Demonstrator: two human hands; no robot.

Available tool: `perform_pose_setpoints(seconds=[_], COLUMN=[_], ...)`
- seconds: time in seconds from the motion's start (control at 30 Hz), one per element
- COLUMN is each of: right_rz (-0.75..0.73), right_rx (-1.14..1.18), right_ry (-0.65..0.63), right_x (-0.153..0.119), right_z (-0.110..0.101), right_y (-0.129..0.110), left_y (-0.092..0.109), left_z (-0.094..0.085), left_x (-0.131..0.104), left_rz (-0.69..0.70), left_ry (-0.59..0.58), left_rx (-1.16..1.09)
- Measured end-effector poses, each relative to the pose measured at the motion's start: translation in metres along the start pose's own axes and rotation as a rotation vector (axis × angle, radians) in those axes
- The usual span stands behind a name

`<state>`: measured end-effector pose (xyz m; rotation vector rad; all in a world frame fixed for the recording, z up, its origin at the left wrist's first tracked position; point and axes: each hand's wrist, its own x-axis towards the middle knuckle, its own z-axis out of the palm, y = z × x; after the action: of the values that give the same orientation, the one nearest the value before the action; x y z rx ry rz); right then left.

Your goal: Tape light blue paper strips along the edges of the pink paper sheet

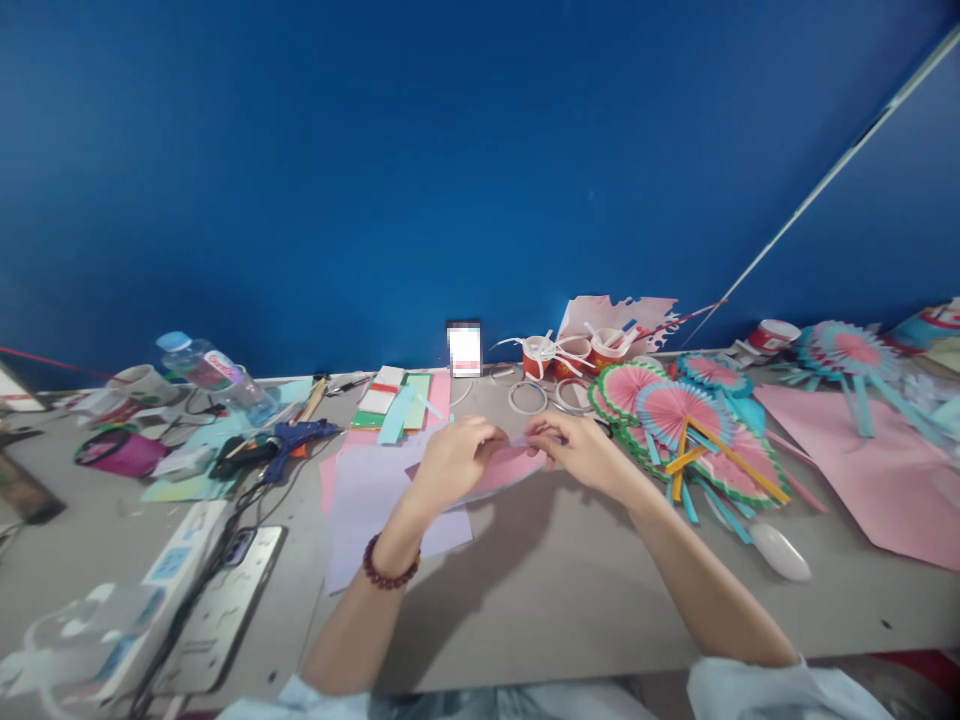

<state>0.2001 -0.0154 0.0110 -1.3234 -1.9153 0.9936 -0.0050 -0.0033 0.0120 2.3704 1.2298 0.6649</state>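
Between my two hands, a little above the table, is a pink sheet of paper [511,466] with a bluish lower edge. My left hand [461,455] pinches its left part, fingers curled over the top edge; a beaded bracelet [391,562] is on that wrist. My right hand [571,445] grips the right end of the sheet between thumb and fingers. Below and left of the sheet, lilac paper [375,500] lies flat, partly hidden by my left arm. Just beyond it rests a stack of coloured paper [397,405].
Paper fans [686,415] lie at the right, near a white spoon-shaped piece [781,552] and pink sheets [870,465]. Red cups [536,358] and a lit phone [465,350] stand by the blue wall. A glue gun [292,445], bottle [221,370], power strip [176,560] and phone [225,610] occupy the left.
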Motion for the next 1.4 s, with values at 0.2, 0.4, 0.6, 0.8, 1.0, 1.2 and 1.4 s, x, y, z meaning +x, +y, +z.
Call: perform_pose_setpoints(seconds=[0.2,0.4,0.6,0.8,1.0,1.2,1.4], right_rz=[-0.012,-0.018,-0.045,-0.086,-0.255,-0.415,-0.409], right_rx=[0.029,0.001,-0.016,-0.027,-0.220,-0.354,-0.394], right_ry=[0.030,0.087,0.110,0.138,0.118,0.126,0.100], right_x=[0.001,0.001,0.000,0.000,-0.003,-0.004,-0.003], right_z=[0.000,0.001,0.004,0.007,0.009,0.014,0.013], right_y=[0.003,0.002,0.000,-0.003,-0.005,-0.002,-0.003], left_y=[-0.004,-0.004,0.009,0.012,0.006,0.006,0.009], left_z=[-0.006,-0.008,-0.005,0.006,0.006,0.009,0.012], left_x=[0.000,0.001,0.001,0.002,0.002,0.002,0.002], left_rz=[0.006,-0.031,-0.082,-0.073,-0.065,-0.051,-0.091], left_ry=[-0.036,-0.042,-0.067,0.007,-0.019,-0.003,-0.007], left_rx=[-0.131,-0.204,-0.203,-0.149,-0.105,0.007,0.190])
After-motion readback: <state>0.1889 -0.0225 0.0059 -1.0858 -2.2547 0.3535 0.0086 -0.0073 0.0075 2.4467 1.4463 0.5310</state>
